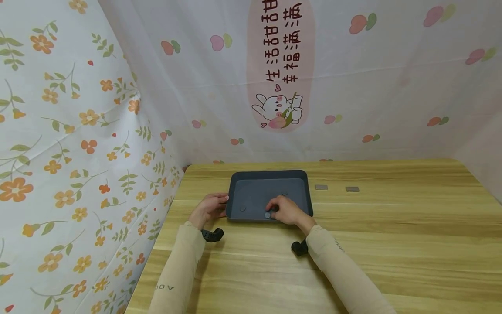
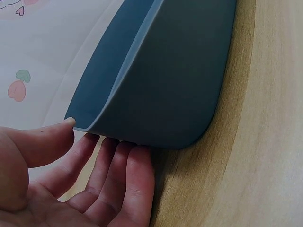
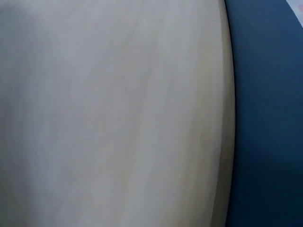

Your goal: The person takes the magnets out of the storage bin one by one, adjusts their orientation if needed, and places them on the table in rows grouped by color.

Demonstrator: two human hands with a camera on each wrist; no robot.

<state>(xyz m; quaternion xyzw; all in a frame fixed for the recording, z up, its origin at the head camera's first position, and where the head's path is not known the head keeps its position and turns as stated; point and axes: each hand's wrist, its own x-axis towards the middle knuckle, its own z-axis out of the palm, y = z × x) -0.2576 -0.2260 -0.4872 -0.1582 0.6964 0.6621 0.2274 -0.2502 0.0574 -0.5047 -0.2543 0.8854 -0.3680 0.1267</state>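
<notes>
A dark blue-grey rectangular tray [image 1: 255, 192] with low walls rests on the wooden table. At its left end my left hand [image 1: 209, 207] holds the wall; in the left wrist view the thumb [image 2: 52, 142] lies at the rim and the other fingers touch the outside. My right hand [image 1: 288, 210] reaches over the front wall into the tray, fingers curled down, with a small grey round disc [image 1: 267, 215] at the thumb and index fingertips. Two more grey discs lie on the tray floor, one left disc [image 1: 242, 209] and one farther back disc [image 1: 284, 193]. The right wrist view leaves the hand out.
Two small flat rectangular metallic pieces, a nearer-to-tray piece [image 1: 321, 187] and a farther-right piece [image 1: 352, 189], lie right of the tray. The wooden table [image 1: 392, 244] meets a printed curtain [image 1: 353, 96] at the back; a flowered cloth [image 1: 78, 165] hangs along the left.
</notes>
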